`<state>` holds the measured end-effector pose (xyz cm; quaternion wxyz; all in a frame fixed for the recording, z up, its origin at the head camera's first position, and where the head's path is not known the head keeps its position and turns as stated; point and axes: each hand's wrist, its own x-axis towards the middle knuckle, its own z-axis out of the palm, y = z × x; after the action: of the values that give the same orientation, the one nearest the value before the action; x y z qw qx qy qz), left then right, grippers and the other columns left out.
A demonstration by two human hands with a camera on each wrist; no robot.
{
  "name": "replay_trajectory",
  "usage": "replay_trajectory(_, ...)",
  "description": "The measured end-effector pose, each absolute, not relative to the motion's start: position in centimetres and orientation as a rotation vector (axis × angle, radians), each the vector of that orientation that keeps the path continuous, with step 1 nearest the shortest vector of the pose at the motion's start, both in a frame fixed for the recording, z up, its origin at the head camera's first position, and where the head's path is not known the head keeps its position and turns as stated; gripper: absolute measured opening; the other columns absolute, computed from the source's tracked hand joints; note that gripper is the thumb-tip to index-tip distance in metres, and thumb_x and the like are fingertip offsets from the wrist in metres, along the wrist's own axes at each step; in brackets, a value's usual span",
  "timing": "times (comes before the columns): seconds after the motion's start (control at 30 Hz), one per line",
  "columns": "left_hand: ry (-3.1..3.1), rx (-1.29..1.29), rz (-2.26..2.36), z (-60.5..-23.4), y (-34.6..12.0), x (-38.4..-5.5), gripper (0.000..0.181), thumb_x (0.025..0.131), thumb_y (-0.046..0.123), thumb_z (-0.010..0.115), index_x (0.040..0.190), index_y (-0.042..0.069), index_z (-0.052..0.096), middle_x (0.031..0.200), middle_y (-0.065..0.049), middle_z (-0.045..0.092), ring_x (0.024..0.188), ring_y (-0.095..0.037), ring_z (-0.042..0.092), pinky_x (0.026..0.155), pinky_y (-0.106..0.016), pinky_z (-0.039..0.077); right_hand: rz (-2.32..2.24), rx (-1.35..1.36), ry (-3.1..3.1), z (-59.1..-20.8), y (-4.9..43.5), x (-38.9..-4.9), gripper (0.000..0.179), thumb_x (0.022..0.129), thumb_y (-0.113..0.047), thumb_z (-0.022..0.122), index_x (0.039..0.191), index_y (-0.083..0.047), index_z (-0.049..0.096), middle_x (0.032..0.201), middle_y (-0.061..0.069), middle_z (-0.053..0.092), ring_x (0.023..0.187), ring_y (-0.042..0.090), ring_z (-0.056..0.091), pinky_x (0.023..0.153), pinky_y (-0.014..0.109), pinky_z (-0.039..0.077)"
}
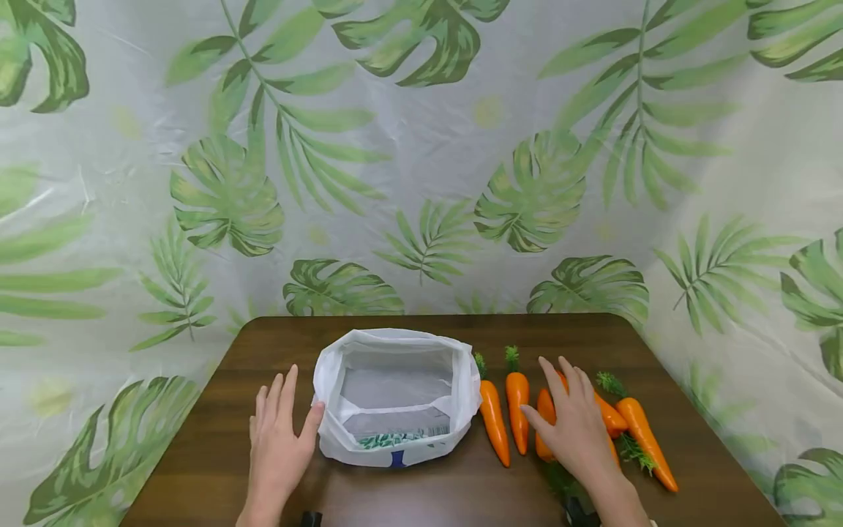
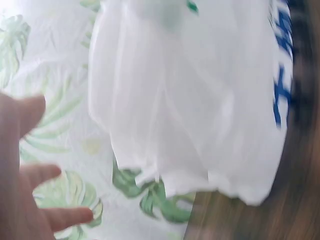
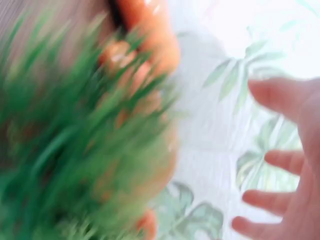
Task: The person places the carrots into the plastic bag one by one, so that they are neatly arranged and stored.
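Observation:
A white plastic bag (image 1: 395,457) stands on the table with its mouth spread wide, showing a pale inside. Beside its left wall is my left hand (image 1: 279,439), fingers extended and holding nothing; the thumb is close to the rim, and touch cannot be told. In the left wrist view the bag (image 2: 200,115) shows blue lettering. My right hand (image 1: 573,424) hovers over a group of orange carrots with green tops, fingers spread and gripping nothing. Two carrots lie between bag and hand, one carrot (image 1: 494,421) against the bag's right side, another carrot (image 1: 518,402) beside it. Blurred carrot greens (image 3: 75,140) fill the right wrist view.
The dark wooden table (image 1: 369,505) has rounded far corners. Behind and around it hangs a pale sheet (image 1: 435,161) printed with green leaves. One more carrot (image 1: 645,439) lies on the right, beyond my right hand. Small black objects show at the bottom edge.

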<state>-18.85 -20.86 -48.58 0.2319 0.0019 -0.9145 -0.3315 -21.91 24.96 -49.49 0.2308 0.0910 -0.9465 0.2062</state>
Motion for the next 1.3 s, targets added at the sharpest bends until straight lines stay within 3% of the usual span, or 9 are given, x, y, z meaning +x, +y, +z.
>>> replay_trajectory(0.13,-2.379,0.036,-1.261,-48.0,-20.0,-18.7,0.063,0.101,0.042,0.059,0.157,0.030,0.034,0.156,-0.012,0.039,0.144,-0.039,0.032,0.106,-0.065,0.031,0.707,0.252,-2.607,-48.6,23.8,-21.4,0.086,0.087,-0.035,0.079,0.158,-0.022,0.032,0.145,0.021,0.044,0.125,0.046,0.045,0.089,0.067,0.042)
replay_trajectory(0.2,-2.288,0.074,-1.424,-47.5,-19.8,-18.8,0.057,0.101,0.038,0.060,0.153,0.026,0.041,0.151,-0.012,0.046,0.139,-0.036,0.041,0.103,-0.063,0.036,0.754,0.243,-2.634,-48.1,22.8,-21.5,0.083,0.087,-0.033,0.079,0.156,-0.021,0.035,0.137,0.018,0.050,0.109,0.039,0.055,0.082,0.059,0.049)
replay_trajectory(0.37,-2.245,0.157,-1.539,-47.0,-19.5,-19.3,0.055,0.099,0.039,0.063,0.149,0.023,0.047,0.146,-0.016,0.051,0.136,-0.037,0.045,0.100,-0.059,0.042,0.833,0.164,-2.751,-47.6,20.2,-22.4,0.079,0.086,-0.031,0.080,0.153,-0.017,0.041,0.131,0.017,0.055,0.075,0.022,0.057,0.064,0.040,0.048)
replay_trajectory(0.47,-2.286,0.153,-1.525,-47.2,-19.2,-19.8,0.059,0.097,0.039,0.066,0.150,0.022,0.046,0.146,-0.016,0.050,0.137,-0.036,0.043,0.099,-0.057,0.044,0.835,0.152,-2.810,-47.8,19.0,-23.3,0.078,0.084,-0.030,0.081,0.151,-0.016,0.044,0.133,0.018,0.055,0.077,0.024,0.059,0.067,0.043,0.050)
replay_trajectory(0.63,-2.283,0.147,-1.552,-48.2,-18.6,-20.3,0.060,0.094,0.033,0.072,0.148,0.022,0.049,0.142,-0.013,0.055,0.133,-0.030,0.048,0.095,-0.051,0.048,0.770,0.150,-2.900,-48.7,17.9,-24.4,0.078,0.081,-0.033,0.084,0.147,-0.013,0.049,0.131,0.020,0.058,0.100,0.038,0.063,0.083,0.056,0.051)
replay_trajectory(0.87,-2.267,0.173,-1.524,-49.3,-18.3,-20.4,0.060,0.090,0.026,0.077,0.145,0.022,0.053,0.132,-0.010,0.062,0.126,-0.027,0.056,0.080,-0.020,0.048,0.713,0.102,-2.968,-49.8,17.0,-25.2,0.079,0.078,-0.029,0.085,0.145,-0.008,0.049,0.120,0.021,0.061,0.081,0.032,0.062,0.072,0.048,0.054)
replay_trajectory(1.1,-2.250,0.183,-1.423,-49.8,-18.2,-20.5,0.058,0.087,0.022,0.079,0.141,0.019,0.057,0.120,-0.005,0.068,0.111,-0.023,0.062,0.076,-0.027,0.050,0.651,0.105,-2.996,-50.5,16.7,-25.6,0.083,0.074,-0.032,0.088,0.142,-0.005,0.050,0.094,0.013,0.066,0.067,0.026,0.059,0.063,0.042,0.052)
replay_trajectory(1.3,-2.198,0.158,-1.372,-49.9,-17.9,-20.6,0.054,0.085,0.016,0.080,0.136,0.014,0.061,0.118,-0.008,0.068,0.100,-0.023,0.063,0.070,-0.026,0.048,0.680,0.047,-3.015,-50.4,16.5,-25.7,0.082,0.072,-0.027,0.086,0.141,-0.003,0.049,0.088,0.012,0.064,0.064,0.025,0.056,0.059,0.038,0.051)
